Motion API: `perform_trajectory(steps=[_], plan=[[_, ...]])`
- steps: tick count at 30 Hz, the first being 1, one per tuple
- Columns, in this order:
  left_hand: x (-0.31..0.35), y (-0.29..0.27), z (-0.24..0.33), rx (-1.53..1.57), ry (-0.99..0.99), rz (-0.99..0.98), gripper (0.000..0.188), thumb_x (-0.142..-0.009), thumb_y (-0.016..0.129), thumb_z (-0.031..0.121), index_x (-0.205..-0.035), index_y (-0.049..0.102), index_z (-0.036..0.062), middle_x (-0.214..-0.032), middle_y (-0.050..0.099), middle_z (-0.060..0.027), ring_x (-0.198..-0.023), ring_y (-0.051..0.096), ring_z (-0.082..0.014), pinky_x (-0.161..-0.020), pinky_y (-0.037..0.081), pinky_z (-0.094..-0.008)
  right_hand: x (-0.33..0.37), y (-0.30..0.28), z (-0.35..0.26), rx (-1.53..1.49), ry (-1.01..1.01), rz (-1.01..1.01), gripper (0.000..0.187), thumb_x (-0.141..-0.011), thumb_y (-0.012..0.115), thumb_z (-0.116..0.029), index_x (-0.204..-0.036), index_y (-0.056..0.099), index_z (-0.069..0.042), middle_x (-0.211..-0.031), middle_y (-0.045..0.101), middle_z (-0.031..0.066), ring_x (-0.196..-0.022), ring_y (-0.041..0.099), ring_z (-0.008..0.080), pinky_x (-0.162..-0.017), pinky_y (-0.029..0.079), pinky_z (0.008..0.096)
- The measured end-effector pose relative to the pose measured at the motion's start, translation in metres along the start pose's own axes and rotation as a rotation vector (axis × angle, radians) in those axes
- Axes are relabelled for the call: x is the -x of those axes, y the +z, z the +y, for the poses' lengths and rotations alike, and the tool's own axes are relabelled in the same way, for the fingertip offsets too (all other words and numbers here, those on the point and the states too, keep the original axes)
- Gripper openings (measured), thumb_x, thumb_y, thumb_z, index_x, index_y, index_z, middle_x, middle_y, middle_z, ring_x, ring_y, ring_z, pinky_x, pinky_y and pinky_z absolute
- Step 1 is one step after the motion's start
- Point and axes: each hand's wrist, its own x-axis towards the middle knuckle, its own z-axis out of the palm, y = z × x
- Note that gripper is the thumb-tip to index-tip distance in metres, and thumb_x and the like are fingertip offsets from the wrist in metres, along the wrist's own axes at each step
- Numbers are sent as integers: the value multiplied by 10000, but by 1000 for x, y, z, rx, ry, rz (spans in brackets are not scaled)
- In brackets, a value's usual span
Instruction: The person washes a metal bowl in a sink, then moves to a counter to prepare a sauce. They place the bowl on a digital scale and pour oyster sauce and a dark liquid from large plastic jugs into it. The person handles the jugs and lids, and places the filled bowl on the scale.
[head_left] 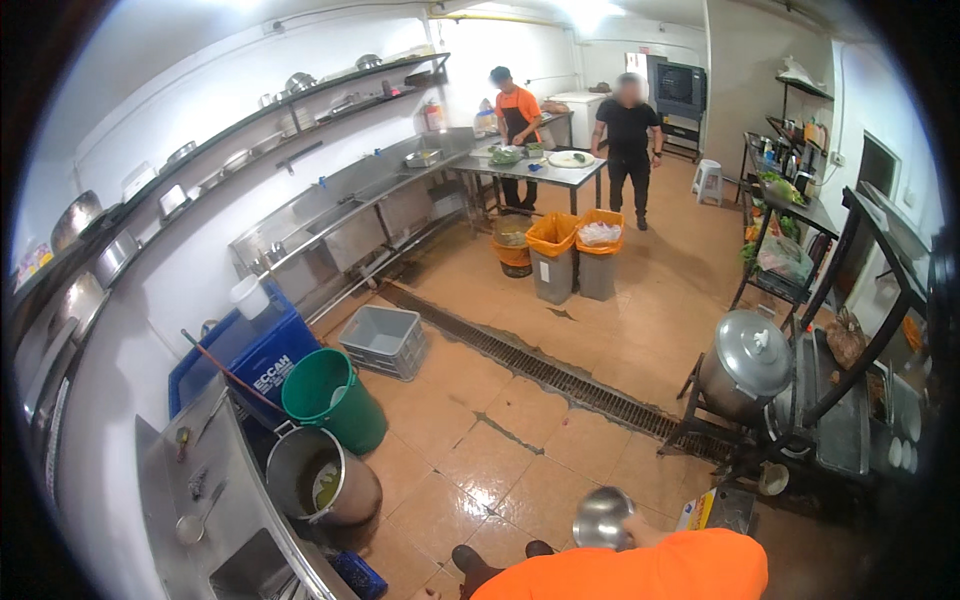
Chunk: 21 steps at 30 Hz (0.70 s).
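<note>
From the lower edge comes my orange-sleeved right arm. At its end, my right hand (640, 531) grips the rim of a shiny round metal bowl (600, 516), low over the tiled floor; the fingers are partly hidden behind the rim. Only a sliver of my left hand (431, 594) shows at the bottom edge, too little to tell what it does. Dark shoes (472, 562) stand between the two hands. Beside the bowl is a yellow and white box or bag (697, 510), partly covered by my sleeve.
On the left are a steel sink counter (180, 460), a large metal pot (325, 480), a green bin (335, 400) and a grey crate (385, 340). A drain grate (520, 365) crosses the floor. At right stands a lidded pot (745, 360). Two people (518, 105) (628, 135) stand by the far table.
</note>
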Motion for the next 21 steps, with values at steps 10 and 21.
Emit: perform_trajectory(steps=[10,21], plan=[[-69,-73,266,-443,842,-284,879,-746,732,671,-1382,526,100,-1482,447,-180,-1375,422,-368,-1102,330,-595,9,-27,121,89,421,-55,685,-804,664,-226,-1420,469,2,-1359,585,221,-1272,568,315,-1047,466,396],[-26,-76,338,-400,1115,-483,1034,-706,802,591,-1481,369,61,-1550,308,-253,-1429,333,-420,-1160,256,-604,-61,-3,2,-113,47,-124,713,-769,659,-116,-1437,431,-18,-1386,554,247,-1285,561,348,-1033,487,404]])
